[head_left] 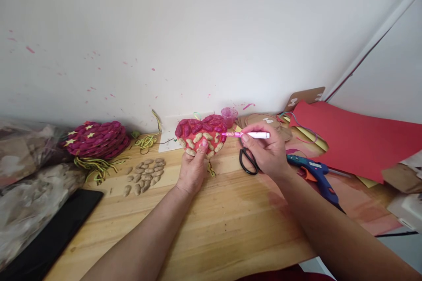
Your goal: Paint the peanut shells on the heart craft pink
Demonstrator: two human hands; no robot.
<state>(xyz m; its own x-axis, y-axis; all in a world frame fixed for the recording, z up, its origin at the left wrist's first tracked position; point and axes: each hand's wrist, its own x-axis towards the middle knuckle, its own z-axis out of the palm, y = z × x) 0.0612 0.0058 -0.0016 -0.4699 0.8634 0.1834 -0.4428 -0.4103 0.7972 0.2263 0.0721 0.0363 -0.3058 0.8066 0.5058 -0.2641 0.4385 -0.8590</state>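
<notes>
A round red piece (187, 130) covered in peanut shells is gripped by my left hand (194, 167), its thumb on the front. The upper shells are magenta, the lower ones mostly bare tan. My right hand (266, 151) is closed on a white and pink marker (258, 135), whose pink tip touches or nearly touches the piece's right edge. Black scissor handles (249, 161) lie just below the right hand. Green and yellow yarn (211, 169) hangs under the piece.
Loose peanuts (145, 175) lie left of centre, beside a stack of magenta pieces (99, 138). Plastic bags (33, 210) and a black slab (56, 237) fill the left. A pink cup (229, 115), blue glue gun (325, 182) and red sheets (369, 136) are behind and right.
</notes>
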